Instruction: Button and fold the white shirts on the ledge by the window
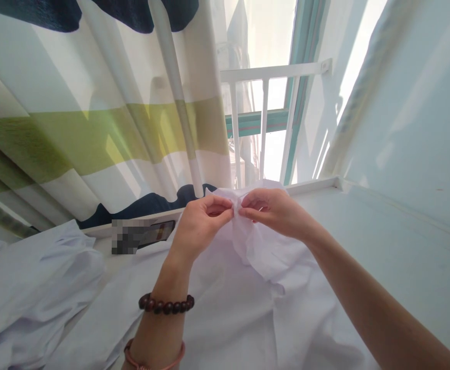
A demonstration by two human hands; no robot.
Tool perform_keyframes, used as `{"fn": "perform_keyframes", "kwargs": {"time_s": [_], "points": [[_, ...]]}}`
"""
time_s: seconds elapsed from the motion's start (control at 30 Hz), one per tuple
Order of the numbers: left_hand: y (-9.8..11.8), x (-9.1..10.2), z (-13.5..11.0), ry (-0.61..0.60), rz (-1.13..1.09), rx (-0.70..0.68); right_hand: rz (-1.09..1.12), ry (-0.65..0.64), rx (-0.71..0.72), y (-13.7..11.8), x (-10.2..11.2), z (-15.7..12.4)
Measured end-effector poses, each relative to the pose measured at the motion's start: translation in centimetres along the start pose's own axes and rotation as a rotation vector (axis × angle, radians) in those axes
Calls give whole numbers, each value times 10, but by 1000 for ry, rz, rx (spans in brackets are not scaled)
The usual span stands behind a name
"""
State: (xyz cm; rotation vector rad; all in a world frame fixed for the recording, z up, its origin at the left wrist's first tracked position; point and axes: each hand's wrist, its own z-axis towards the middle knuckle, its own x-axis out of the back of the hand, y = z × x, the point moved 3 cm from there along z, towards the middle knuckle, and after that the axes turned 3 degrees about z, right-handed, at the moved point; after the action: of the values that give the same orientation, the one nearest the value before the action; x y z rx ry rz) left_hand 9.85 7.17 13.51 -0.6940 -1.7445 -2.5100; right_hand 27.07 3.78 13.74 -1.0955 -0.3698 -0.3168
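Note:
A white shirt [225, 303] lies spread over the white surface in front of me, its collar end at the far side and its cloth wrinkled. My left hand [205, 221] pinches the cloth near the collar between thumb and fingertips. Right beside it, my right hand [273, 210] pinches the same front edge, the fingertips of both hands almost meeting. Whatever small part lies between the fingertips is hidden. Dark beads and a reddish band circle my left wrist.
More white cloth [28, 293] lies crumpled on the left. A dark phone-like object [157, 234], partly blurred out, rests by the raised far edge. Behind hang a striped curtain [132, 133] and a white railing [265, 128] before a window. A pale wall [413, 118] stands at right.

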Motion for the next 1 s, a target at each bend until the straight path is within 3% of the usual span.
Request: {"fn": "perform_keyframes", "kwargs": {"time_s": [0.3, 0.43, 0.73, 1.0], "points": [[9, 3, -3, -110, 171, -21, -136, 16, -37, -7, -5, -5], [7, 3, -2, -77, 238, -15, -232, 33, -31, -11, -11, -6], [-1, 5, 1, -111, 161, -17, -281, -41, -34, -13, -12, -6], [4, 3, -1, -105, 76, 5, -122, -27, -110, -6, -12, -4]]}}
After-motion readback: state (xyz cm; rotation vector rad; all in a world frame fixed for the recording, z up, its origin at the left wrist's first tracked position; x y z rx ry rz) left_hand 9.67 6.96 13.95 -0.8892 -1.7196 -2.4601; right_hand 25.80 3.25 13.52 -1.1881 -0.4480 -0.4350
